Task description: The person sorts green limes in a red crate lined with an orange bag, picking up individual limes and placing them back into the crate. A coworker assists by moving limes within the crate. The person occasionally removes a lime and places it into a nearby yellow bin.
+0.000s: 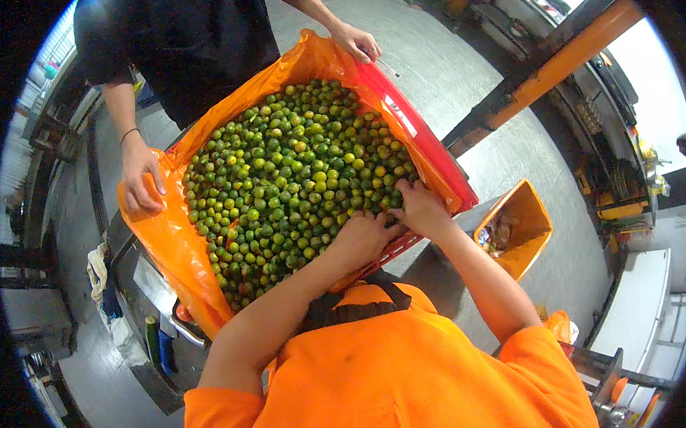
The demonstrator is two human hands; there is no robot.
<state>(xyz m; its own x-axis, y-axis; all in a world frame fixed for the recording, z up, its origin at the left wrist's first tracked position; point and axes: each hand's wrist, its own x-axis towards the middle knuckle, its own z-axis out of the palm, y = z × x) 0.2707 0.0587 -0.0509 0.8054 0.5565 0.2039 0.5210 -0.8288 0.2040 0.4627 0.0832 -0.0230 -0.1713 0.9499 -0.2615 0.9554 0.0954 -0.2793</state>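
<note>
A red plastic crate [432, 147] lined with an orange plastic bag [178, 261] is full of small round green citrus fruits [295, 164], some of them yellowish. My left hand [366, 239] reaches in over the near side of the crate, on the fruits by the rim. Beside it, at the near right corner, my right hand [423, 209] has its fingers down among the fruits and the bag's edge. The fingertips of both hands come close together and are partly hidden, so any grip is unclear. Across the crate, a co-worker's two hands touch the bag and the rim.
A co-worker in dark clothes [198, 42] stands at the far side. An orange-lined bin [521, 229] with waste stands to the right on the grey floor. An orange and black post [543, 73] rises beyond it. Left of the crate are a black surface and a cloth [97, 273].
</note>
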